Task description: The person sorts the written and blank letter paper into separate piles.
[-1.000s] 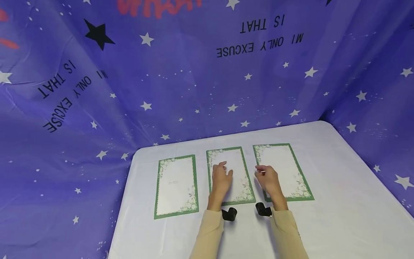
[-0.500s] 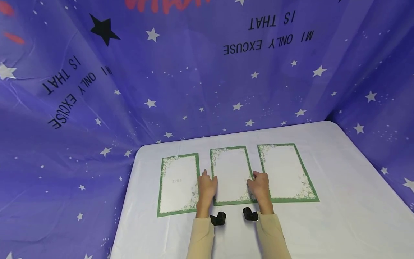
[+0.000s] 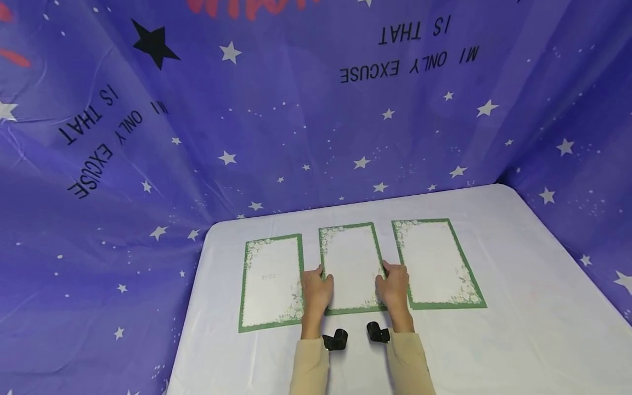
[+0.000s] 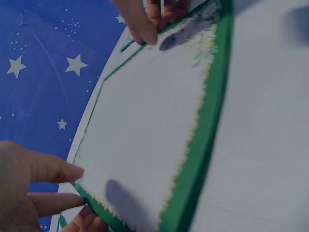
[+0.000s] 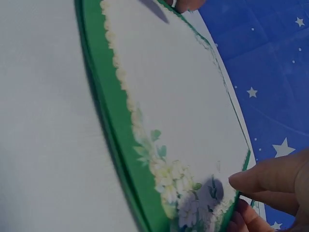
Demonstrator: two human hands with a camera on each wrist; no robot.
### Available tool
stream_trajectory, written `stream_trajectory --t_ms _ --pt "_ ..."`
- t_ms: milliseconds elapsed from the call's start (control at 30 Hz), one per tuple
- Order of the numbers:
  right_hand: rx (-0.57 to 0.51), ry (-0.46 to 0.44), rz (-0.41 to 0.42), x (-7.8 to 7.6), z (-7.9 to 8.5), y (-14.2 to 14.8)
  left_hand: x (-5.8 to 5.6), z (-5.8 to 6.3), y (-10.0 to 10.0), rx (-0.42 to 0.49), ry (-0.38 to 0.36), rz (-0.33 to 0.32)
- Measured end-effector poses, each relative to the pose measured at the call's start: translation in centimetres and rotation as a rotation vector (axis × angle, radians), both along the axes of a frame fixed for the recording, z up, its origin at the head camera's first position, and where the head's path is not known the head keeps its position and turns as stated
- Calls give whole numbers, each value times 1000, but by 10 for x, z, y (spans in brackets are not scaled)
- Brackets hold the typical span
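Three papers with green edges and floral borders lie in a row on the white table. Both hands are at the middle paper, whose near edge shows slight thickness in the wrist views. My left hand pinches its left edge, thumb above and fingers below, as the left wrist view shows. At the opposite edge, my right hand pinches likewise, its thumb over the flower-printed corner. The left paper bears faint small marks in its centre. On the other side lies the right paper.
A white cloth covers the table. Behind and around it hangs a purple star-printed curtain with black lettering. Black wrist-worn devices jut inward from both sleeves, above the table.
Both hands have moved left from above the middle and right papers to the middle paper's two sides. The left fingers have curled in at its edge. The camera has shifted slightly.
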State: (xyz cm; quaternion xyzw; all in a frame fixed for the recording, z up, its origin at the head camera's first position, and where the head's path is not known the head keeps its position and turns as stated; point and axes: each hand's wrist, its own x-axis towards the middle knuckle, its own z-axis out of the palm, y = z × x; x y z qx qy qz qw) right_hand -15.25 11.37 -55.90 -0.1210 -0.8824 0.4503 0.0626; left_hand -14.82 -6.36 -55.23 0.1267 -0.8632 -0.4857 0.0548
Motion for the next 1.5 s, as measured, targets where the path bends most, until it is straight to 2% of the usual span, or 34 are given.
stream_trajectory --t_ms 200,400,500,667,767,900,1100,1200,1367,1500 --pt "-24 79 -64 2 0 0 3 -1 8 -4 10 -19" --pt "-91 144 -59 4 3 0 7 1 12 3 68 -6" --pt "-110 159 -66 4 4 2 9 3 16 31 88 -46" --pt "-144 163 -81 4 6 8 11 5 25 98 79 -144" --pt "-153 172 -92 3 7 14 12 6 29 147 74 -169" --pt "-140 204 -117 0 13 28 14 8 36 209 58 -169" --pt "-102 211 -156 -4 24 62 12 11 65 278 94 -175" --pt "-77 223 -173 -5 28 81 8 13 85 310 89 -214" --pt "-12 257 -229 -6 32 109 5 18 115 286 67 -310" --pt "31 251 -287 -5 34 125 3 18 133 212 63 -372"
